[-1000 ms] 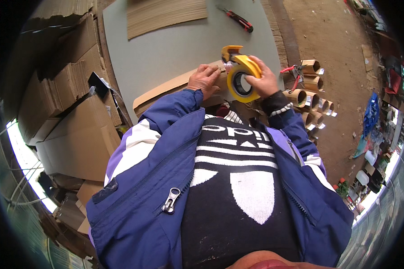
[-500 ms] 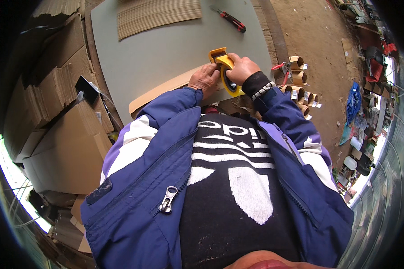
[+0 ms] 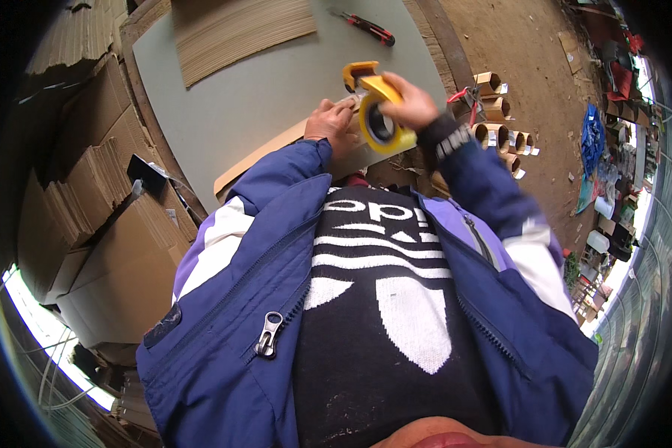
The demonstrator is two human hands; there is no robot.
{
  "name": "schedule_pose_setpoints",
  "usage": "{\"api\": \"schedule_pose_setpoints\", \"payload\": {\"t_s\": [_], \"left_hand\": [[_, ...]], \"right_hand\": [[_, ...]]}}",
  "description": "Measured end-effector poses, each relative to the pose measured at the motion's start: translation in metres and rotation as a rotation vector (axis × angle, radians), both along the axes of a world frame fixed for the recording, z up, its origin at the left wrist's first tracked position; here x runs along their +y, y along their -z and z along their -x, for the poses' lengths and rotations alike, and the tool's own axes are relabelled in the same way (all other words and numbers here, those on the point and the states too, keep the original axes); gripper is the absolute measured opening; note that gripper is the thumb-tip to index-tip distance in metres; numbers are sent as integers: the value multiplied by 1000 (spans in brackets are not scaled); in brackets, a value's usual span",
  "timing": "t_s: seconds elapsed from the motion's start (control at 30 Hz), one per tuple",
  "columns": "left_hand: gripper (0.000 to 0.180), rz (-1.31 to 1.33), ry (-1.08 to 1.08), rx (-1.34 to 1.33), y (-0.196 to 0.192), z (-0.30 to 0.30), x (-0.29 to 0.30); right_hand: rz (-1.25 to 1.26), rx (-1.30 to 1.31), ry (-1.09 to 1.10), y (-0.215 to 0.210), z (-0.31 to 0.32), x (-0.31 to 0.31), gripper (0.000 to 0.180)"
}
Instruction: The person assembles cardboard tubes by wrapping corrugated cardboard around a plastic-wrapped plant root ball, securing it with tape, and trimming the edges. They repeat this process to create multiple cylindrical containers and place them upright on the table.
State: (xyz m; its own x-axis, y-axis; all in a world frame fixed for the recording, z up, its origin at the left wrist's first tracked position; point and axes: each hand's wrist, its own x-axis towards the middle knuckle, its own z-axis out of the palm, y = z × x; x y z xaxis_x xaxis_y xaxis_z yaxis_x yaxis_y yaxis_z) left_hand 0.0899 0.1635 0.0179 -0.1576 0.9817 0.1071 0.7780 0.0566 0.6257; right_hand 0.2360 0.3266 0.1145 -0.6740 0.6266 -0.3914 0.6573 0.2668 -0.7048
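Note:
A long, narrow strip of brown cardboard [image 3: 265,155] lies along the near edge of the grey tabletop [image 3: 201,131]. My left hand [image 3: 331,127] has its fingers curled over the right end of the strip. Gripped in my right hand [image 3: 412,103] is a yellow tape dispenser [image 3: 371,91] with a roll of tape, tilted just right of my left fingers. Something shiny, like clear tape, shows between the dispenser and my left fingertips. What lies under my left palm is hidden.
A stack of flat cardboard [image 3: 243,37] sits on the far part of the table, with a red and black utility knife [image 3: 369,28] to its right. Red-handled pliers [image 3: 470,103] and several folded cardboard tubes [image 3: 494,110] are at the right. Large cardboard sheets [image 3: 127,276] lean at the left.
My right hand has lifted the tape dispenser and moved it slightly right, away from my left hand. The left hand has shifted a little left along the strip.

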Motion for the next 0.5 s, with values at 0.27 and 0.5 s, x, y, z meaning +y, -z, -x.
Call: {"api": "schedule_pose_setpoints", "payload": {"t_s": [0.27,0.5], "left_hand": [[76,225,-41,-74,-19,7,9],[118,332,93,115,-5,3,28]], "right_hand": [[-286,-123,-2,33,-88,-107,74],[-291,-137,95,28,-71,-108,71]]}}
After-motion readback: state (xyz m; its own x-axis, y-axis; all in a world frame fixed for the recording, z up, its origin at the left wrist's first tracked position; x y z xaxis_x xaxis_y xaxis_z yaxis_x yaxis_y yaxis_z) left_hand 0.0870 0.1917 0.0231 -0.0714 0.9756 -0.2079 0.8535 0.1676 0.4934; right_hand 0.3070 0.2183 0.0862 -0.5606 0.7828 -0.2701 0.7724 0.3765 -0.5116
